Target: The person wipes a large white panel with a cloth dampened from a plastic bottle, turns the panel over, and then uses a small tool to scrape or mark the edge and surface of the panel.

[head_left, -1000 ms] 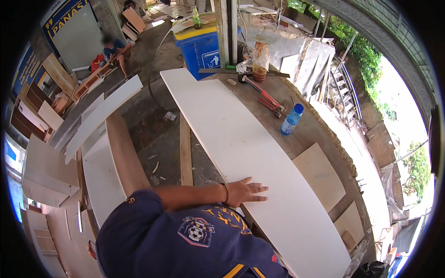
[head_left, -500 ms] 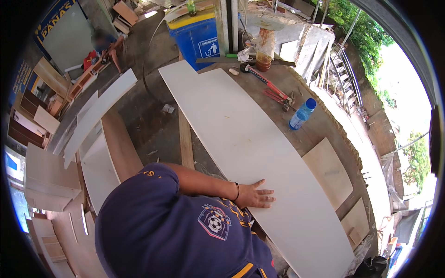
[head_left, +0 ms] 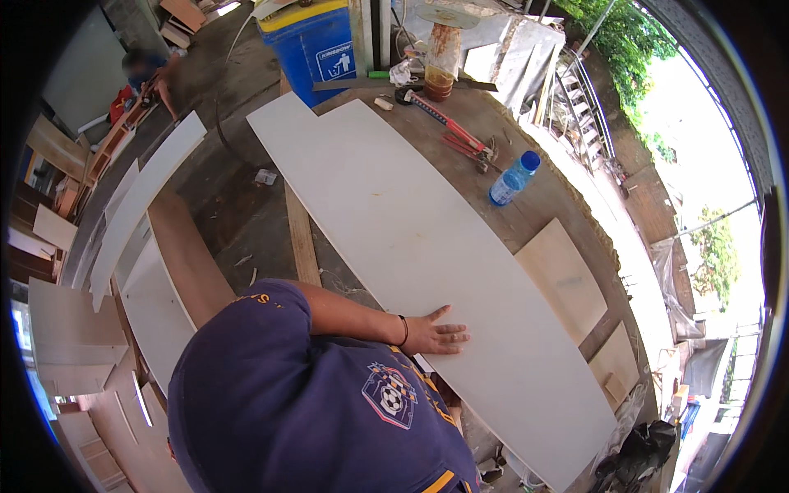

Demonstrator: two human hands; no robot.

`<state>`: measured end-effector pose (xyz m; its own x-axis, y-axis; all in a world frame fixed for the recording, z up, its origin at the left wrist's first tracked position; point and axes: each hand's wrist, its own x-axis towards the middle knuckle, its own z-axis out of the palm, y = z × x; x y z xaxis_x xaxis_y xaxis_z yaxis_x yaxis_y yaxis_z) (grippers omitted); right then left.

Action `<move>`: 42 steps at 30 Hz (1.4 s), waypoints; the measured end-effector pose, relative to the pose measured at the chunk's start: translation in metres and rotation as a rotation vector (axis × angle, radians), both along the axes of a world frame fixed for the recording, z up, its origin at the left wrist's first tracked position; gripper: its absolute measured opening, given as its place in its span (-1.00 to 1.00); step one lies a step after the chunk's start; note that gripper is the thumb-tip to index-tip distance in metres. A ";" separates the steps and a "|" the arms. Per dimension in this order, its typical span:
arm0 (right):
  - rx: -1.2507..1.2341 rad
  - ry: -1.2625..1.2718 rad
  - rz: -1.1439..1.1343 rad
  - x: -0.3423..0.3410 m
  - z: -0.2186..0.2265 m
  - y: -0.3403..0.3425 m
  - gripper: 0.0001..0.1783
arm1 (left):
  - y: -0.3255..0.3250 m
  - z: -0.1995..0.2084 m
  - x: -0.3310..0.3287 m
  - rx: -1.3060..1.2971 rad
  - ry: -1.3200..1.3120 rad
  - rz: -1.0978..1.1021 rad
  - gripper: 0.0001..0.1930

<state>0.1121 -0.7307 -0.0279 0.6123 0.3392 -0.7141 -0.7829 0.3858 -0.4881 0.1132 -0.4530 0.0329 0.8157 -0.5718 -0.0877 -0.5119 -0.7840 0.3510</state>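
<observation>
My left hand (head_left: 441,331), with a dark band at the wrist, lies palm down on a long white board (head_left: 411,214). Its fingers are spread near the board's left edge, and nothing is in them. The board slants from upper left to lower right and has a notch cut into its far end. A sleeve and shirt front in dark blue (head_left: 312,394) fill the lower middle and hide part of the board's near edge. My right hand does not show. Beside the board's right edge lies a smaller pale panel (head_left: 563,279).
Right of the board are a blue water bottle (head_left: 514,178), a red-handled tool (head_left: 450,123) and a rusty-topped jar (head_left: 440,66). A blue bin (head_left: 308,53) stands beyond. White panels (head_left: 152,201) lean at left; another person (head_left: 152,78) sits farther back. A black plastic bag (head_left: 645,450) lies lower right.
The view has shifted, so the surroundings sit farther left and higher. My left hand stays flat on the same part of the white board. More of the black bag shows.
</observation>
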 end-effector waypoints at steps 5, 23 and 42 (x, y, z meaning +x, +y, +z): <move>0.103 -0.126 0.148 -0.009 0.006 0.000 -0.49 | -0.001 -0.009 0.004 0.053 0.053 -0.049 -0.24; -0.111 -0.097 0.026 -0.022 -0.005 0.015 -0.42 | 0.063 -0.041 0.023 -0.285 0.027 -0.097 -0.25; -0.587 0.101 -0.527 -0.096 0.041 0.159 -0.66 | 0.515 -0.054 0.166 0.074 -0.148 1.073 -0.66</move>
<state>0.0159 -0.5712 0.0127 0.5105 -0.4257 -0.7471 -0.6202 0.4194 -0.6629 0.2790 0.0617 -0.0213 0.8925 0.4485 0.0474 0.4199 -0.8647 0.2756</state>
